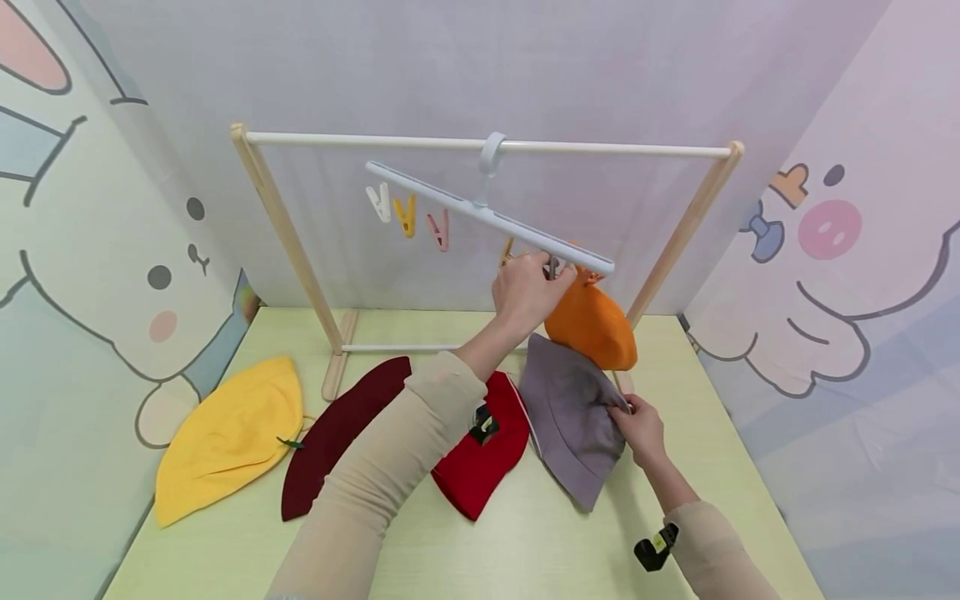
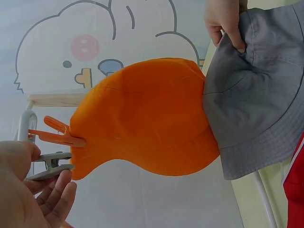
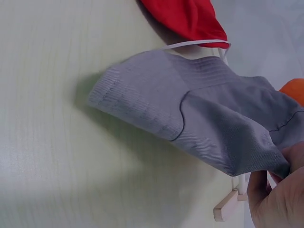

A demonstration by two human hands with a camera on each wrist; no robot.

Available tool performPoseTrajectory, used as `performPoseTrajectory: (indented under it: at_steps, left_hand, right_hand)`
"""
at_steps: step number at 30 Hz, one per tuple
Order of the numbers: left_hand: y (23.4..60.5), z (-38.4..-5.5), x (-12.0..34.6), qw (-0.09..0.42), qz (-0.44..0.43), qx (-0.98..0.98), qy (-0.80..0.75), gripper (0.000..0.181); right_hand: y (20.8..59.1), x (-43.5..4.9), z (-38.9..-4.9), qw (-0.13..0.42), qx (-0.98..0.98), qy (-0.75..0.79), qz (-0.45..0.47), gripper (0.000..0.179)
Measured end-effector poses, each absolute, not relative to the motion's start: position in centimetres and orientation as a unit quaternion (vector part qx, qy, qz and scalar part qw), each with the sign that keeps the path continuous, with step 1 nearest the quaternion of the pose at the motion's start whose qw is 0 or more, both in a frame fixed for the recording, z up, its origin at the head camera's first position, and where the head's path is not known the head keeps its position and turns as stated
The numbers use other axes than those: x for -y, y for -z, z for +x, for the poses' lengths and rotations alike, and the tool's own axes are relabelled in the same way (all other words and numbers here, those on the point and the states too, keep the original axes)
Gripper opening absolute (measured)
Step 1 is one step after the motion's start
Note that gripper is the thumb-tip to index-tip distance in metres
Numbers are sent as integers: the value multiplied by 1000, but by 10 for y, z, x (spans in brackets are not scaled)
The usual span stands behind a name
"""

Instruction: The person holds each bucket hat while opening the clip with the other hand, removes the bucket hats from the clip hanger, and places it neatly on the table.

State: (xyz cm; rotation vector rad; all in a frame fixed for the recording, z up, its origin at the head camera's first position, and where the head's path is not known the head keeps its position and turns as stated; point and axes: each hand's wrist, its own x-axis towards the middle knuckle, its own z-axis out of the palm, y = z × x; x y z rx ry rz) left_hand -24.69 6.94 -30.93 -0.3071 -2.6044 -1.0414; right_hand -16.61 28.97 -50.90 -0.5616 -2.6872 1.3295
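Pale-green table (image 1: pixel 450 571) beneath white-barred rack (image 1: pixel 615 148) and tilted bluish hanger (image 1: pixel 525 230). Pinches grey hat (image 1: pixel 566 417) by its edge with right hand (image 1: pixel 643 429), over table, just beside red hat (image 1: pixel 510 429). Close to orange hat (image 1: pixel 588 329) at hanger's lower end, holds grey clip (image 2: pixel 56 171) between thumb and fingers of left hand (image 1: pixel 525 292).

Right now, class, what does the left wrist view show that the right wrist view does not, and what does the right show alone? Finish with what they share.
Only the left wrist view shows the left grip pinching a grey clip, an orange clip on the orange hat's edge, and a printed cartoon figure.

Only the right wrist view shows a wooden foot.

Both show the right grip pinching the grey hat, parts of the red hat and table, and the orange hat, just a sliver in the right.
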Motion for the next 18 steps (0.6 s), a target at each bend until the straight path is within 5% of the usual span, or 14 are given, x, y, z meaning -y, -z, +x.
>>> performPoseTrajectory:
  at_steps: [18]
  left_hand:
    - [306,-244,-69,143,-104,915,362,29]
  right_hand:
    - [540,-305,-175,42,921,-348,-170,18]
